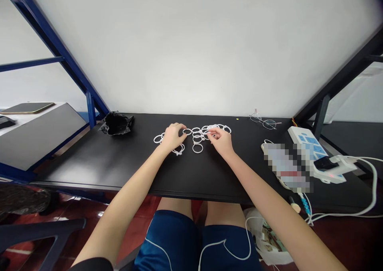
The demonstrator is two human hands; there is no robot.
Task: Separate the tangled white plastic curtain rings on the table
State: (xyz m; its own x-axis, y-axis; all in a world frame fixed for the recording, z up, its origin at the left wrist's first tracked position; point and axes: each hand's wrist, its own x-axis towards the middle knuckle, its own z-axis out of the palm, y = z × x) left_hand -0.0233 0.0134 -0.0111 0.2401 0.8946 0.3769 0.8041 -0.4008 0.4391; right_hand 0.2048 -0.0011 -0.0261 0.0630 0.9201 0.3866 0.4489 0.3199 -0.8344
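Observation:
Several white plastic rings (198, 148) lie scattered on the black table (119, 159), in a loose cluster toward the far middle. My left hand (172, 137) rests over the left part of the cluster, fingers curled and pinching one ring (187, 131) at the fingertips. My right hand (220, 140) is at the right part of the cluster, fingers bent and pinched on a ring (211, 133) among the pile. More rings (157, 139) lie left of the left hand.
A crumpled black bag (116, 123) sits at the table's far left. Eyeglasses (265, 121) lie at the far right, near a white power strip (314, 151) with cables (371, 183). Blue shelf frame (89, 103) stands to the left. A wall backs the table.

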